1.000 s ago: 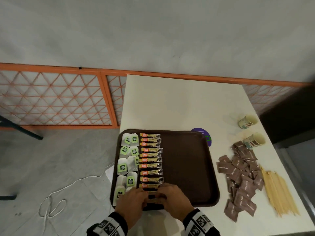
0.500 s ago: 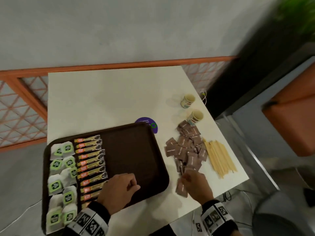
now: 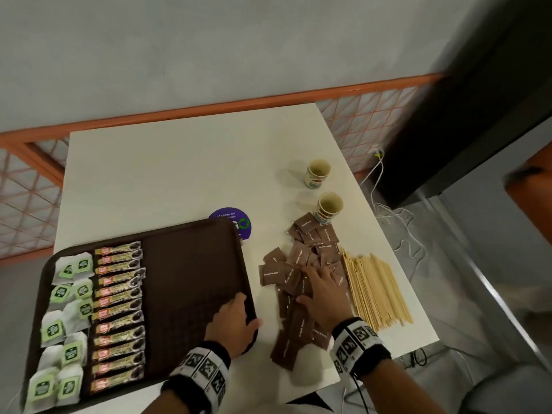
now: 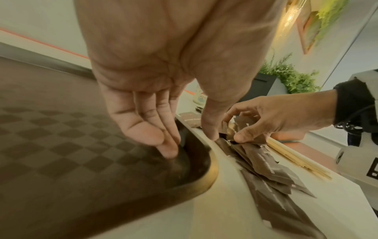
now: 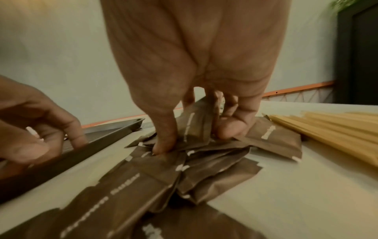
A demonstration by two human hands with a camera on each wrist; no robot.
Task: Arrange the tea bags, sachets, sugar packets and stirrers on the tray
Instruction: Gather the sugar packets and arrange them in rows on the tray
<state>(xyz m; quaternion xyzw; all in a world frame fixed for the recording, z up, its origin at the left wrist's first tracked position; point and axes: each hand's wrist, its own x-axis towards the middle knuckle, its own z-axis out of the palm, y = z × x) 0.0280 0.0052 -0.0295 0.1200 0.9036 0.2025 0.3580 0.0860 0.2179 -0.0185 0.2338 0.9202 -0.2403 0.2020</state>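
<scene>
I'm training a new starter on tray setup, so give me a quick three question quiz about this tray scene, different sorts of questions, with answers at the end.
1. True or false: the brown sugar packets are already on the tray.
2. Multiple choice: what does the right hand touch? A) the wooden stirrers B) the brown sugar packets C) a paper cup
3. Fill in: the left hand rests at the tray's near ____ corner.

Key
1. False: they lie on the table, between the tray and the stirrers.
2. B: its fingers pinch packets in the pile.
3. Right: fingers inside the rim, thumb outside.
</scene>
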